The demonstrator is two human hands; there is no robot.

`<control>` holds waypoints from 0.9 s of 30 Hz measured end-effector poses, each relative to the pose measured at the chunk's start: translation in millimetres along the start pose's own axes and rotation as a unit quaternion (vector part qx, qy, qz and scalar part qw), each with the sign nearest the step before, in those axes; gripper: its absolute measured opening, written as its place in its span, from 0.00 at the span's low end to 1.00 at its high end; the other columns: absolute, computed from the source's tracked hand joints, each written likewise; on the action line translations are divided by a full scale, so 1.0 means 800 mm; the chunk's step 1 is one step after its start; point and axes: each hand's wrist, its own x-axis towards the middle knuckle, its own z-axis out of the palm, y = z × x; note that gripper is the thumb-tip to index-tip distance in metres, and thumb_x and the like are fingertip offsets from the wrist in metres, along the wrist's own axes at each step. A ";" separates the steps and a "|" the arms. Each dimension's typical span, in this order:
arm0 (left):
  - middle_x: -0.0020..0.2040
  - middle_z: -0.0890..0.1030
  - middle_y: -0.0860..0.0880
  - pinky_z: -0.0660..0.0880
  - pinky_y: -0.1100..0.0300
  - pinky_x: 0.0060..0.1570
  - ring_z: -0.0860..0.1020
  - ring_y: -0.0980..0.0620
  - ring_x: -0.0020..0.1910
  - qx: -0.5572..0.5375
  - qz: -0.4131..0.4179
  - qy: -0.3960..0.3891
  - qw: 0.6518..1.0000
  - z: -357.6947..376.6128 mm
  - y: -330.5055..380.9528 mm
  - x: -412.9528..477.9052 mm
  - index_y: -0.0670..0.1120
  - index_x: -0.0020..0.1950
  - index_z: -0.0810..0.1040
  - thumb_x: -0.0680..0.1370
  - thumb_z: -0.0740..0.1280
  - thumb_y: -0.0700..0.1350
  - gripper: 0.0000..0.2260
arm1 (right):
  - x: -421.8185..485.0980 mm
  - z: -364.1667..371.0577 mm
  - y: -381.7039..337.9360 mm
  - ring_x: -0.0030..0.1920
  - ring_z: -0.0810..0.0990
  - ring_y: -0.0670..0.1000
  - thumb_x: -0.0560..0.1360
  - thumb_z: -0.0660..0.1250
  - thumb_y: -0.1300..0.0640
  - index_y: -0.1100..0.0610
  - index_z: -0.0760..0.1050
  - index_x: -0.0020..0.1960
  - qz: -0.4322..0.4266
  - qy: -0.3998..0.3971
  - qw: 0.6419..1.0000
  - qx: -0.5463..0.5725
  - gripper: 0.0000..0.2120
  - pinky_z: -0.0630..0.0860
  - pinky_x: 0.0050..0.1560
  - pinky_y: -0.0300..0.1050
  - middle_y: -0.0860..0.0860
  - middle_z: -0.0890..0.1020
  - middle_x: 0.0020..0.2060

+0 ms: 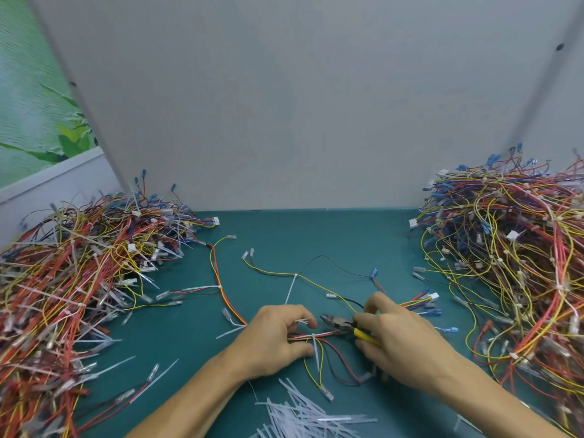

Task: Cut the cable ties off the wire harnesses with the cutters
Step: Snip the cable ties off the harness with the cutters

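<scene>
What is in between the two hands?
In the head view, between the left hand and the right hand lie the cutters, tip toward the left hand, and just below them a wire harness with a white cable tie round it.

Soft, even, fairly bright indoor light falls on a green table (331, 235). Only faint shadows sit at the foot of the wire heaps (72, 279) at the table's two ends. Wide-angle distortion tilts the wall panels (300, 105) behind the table, and the heaps' outer edges look smeared and soft.
</scene>
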 end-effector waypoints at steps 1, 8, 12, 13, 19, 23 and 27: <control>0.26 0.70 0.59 0.61 0.70 0.31 0.66 0.58 0.27 0.002 0.004 0.013 1.000 0.002 0.002 0.001 0.51 0.46 0.80 0.71 0.74 0.46 0.06 | -0.001 -0.001 0.000 0.49 0.76 0.55 0.77 0.57 0.44 0.49 0.71 0.54 0.001 0.000 1.000 -0.005 0.12 0.71 0.42 0.47 0.47 0.67 0.56; 0.22 0.63 0.55 0.60 0.67 0.29 0.62 0.56 0.26 -0.039 -0.059 0.019 0.997 -0.001 0.004 0.014 0.52 0.38 0.78 0.75 0.70 0.45 0.06 | -0.005 -0.005 0.000 0.45 0.75 0.55 0.76 0.57 0.46 0.50 0.70 0.51 -0.026 -0.012 0.999 -0.040 0.10 0.65 0.38 0.46 0.47 0.67 0.54; 0.24 0.65 0.54 0.59 0.66 0.28 0.63 0.58 0.26 -0.043 -0.093 -0.011 0.995 -0.005 0.006 0.023 0.52 0.37 0.77 0.75 0.70 0.45 0.07 | -0.002 -0.007 0.000 0.45 0.75 0.55 0.75 0.56 0.46 0.50 0.70 0.51 -0.038 -0.010 0.998 -0.048 0.11 0.63 0.37 0.46 0.47 0.67 0.54; 0.24 0.65 0.54 0.59 0.65 0.28 0.63 0.58 0.26 -0.046 -0.098 -0.017 0.994 -0.006 0.005 0.024 0.52 0.37 0.77 0.75 0.70 0.45 0.07 | -0.002 -0.007 0.000 0.45 0.75 0.55 0.76 0.56 0.45 0.50 0.70 0.51 -0.041 -0.010 0.998 -0.050 0.11 0.64 0.37 0.46 0.47 0.67 0.54; 0.22 0.65 0.56 0.59 0.62 0.29 0.62 0.58 0.26 -0.072 -0.116 -0.030 0.990 -0.006 0.003 0.023 0.52 0.36 0.77 0.75 0.70 0.46 0.08 | 0.003 -0.007 -0.004 0.46 0.75 0.56 0.76 0.56 0.45 0.50 0.71 0.52 -0.049 -0.008 0.997 -0.053 0.11 0.65 0.38 0.46 0.48 0.68 0.54; 0.22 0.66 0.56 0.60 0.61 0.30 0.62 0.57 0.26 -0.074 -0.118 -0.031 0.990 -0.007 0.004 0.022 0.52 0.36 0.77 0.75 0.70 0.46 0.08 | 0.005 -0.006 -0.005 0.47 0.76 0.55 0.76 0.57 0.45 0.50 0.72 0.52 -0.053 -0.006 0.997 -0.048 0.11 0.62 0.38 0.46 0.47 0.68 0.54; 0.24 0.65 0.55 0.59 0.59 0.31 0.62 0.56 0.27 -0.079 -0.117 -0.033 0.989 -0.007 0.004 0.022 0.52 0.36 0.77 0.75 0.70 0.46 0.07 | 0.006 -0.007 -0.001 0.47 0.76 0.55 0.75 0.57 0.45 0.49 0.72 0.52 -0.061 -0.008 0.997 -0.041 0.11 0.63 0.38 0.46 0.47 0.68 0.54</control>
